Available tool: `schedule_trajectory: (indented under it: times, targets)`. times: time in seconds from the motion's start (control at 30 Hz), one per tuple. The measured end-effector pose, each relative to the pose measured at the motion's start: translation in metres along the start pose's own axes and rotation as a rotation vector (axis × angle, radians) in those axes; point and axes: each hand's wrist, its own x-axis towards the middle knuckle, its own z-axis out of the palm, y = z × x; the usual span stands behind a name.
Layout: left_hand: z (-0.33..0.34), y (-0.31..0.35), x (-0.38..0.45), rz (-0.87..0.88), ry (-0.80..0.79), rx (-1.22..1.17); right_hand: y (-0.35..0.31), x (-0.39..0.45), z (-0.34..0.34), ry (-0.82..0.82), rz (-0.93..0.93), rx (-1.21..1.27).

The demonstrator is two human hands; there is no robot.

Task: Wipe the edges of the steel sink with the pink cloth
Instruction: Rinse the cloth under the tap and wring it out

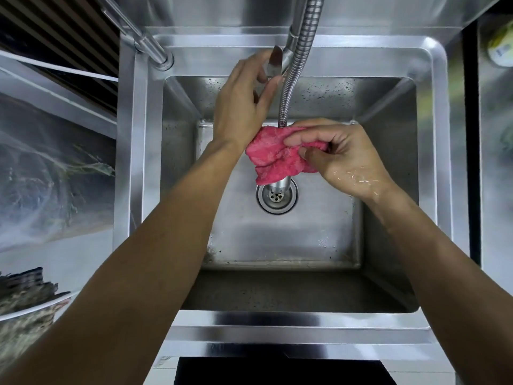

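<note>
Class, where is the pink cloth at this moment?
In the head view, the cloth is bunched in the right hand over the middle of the sink, under the hose and above the drain.
</note>
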Motion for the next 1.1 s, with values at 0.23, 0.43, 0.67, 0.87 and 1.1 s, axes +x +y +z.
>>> schedule_trajectory:
  times: [0.23, 0.43, 0.67, 0.87, 1.1]
  targets:
    - [-0.027, 0.002, -0.063, -0.374, -0.297, -0.478, 0.003, 0.0, -0.003, 0.036, -0.001, 0.083]
    - [-0.046, -0.003, -0.112, -0.364, -0.491, -0.576, 0.015, -0.019, 0.008, 0.046, 0.135, 0.174]
    - [-0.06, -0.008, -0.162, -0.728, -0.56, -0.69, 0.042, -0.074, 0.016, -0.198, 0.467, 0.312]
    - [-0.05, -0.006, -0.166, -0.61, -0.782, -0.631, 0.07, -0.07, -0.008, -0.634, 0.745, 0.393]
    - [-0.055, 0.013, -0.141, -0.418, -1.053, -0.412, 0.061, -0.053, 0.022, -0.918, 0.804, -0.025]
